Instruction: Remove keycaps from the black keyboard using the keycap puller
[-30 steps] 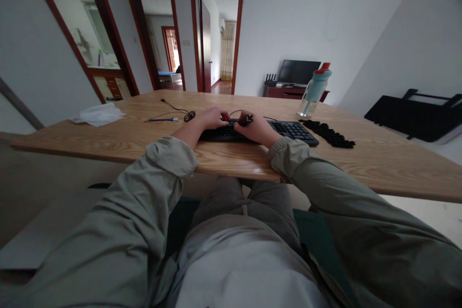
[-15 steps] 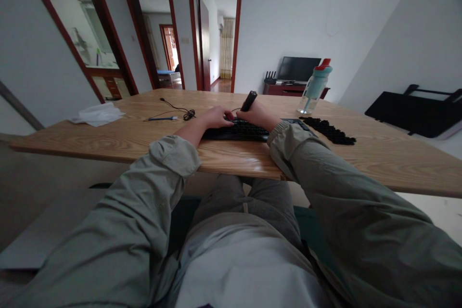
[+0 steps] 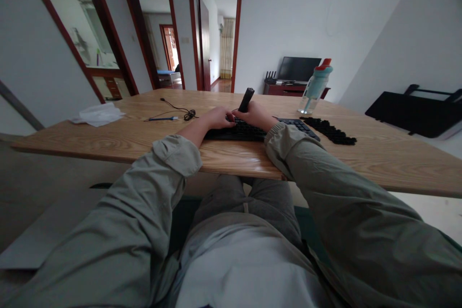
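A black keyboard (image 3: 249, 131) lies on the wooden table in front of me, its middle partly covered by my hands. My right hand (image 3: 257, 114) is closed around a thick black handle (image 3: 246, 100), which tilts up and to the right; the tool's lower end is hidden at the keys. Just left of it, my left hand (image 3: 219, 118) rests on the keyboard with its fingers curled in and the thumb near the tool. Whatever is between those fingertips is too small to make out.
Small black pieces like keycaps (image 3: 328, 131) lie in rows right of the keyboard, below a water bottle (image 3: 314, 89). Leftward are a coiled black cable (image 3: 189, 115), a blue brush-like stick (image 3: 162, 118) and crumpled white tissue (image 3: 99, 114). The table's front edge (image 3: 245, 171) is close to me.
The keyboard has shifted slightly to the right. My right hand and the black handle have moved a little left, closer to my left hand, whose fingertips have shifted slightly.
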The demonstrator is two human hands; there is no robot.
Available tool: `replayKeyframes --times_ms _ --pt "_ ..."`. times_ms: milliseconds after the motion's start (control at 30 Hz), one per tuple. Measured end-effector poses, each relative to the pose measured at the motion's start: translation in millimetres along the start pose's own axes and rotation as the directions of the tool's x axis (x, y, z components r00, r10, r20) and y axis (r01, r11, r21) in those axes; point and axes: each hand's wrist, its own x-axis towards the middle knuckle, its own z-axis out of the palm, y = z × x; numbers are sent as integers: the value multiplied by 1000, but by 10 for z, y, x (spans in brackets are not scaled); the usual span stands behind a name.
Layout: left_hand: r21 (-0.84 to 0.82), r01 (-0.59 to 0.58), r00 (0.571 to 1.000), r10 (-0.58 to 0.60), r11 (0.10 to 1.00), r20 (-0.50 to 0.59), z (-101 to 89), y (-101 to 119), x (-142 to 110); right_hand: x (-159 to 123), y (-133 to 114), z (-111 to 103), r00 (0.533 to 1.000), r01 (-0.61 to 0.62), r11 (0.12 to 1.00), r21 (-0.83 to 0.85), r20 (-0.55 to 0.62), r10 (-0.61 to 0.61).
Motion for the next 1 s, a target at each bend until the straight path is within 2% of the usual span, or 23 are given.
replayKeyframes --times_ms 200,433,633,833,1000 --pt "-9 8 1000 -8 1000 10 -32 45 -39 3 -70 -2 999 -36 994 -105 -13 35" --pt "10 41 999 -41 999 -4 -42 55 -48 91 -42 46 998 -62 991 -122 -19 60" --pt "-11 26 1000 -26 1000 4 -32 49 -35 174 49 176 998 -59 997 -41 -39 57" --pt "-107 -7 1000 4 994 -28 49 -60 14 106 133 262 997 -52 994 100 -52 58" --pt "-109 -50 997 44 993 -61 72 -102 1 59 148 312 997 -10 999 52 -73 14"
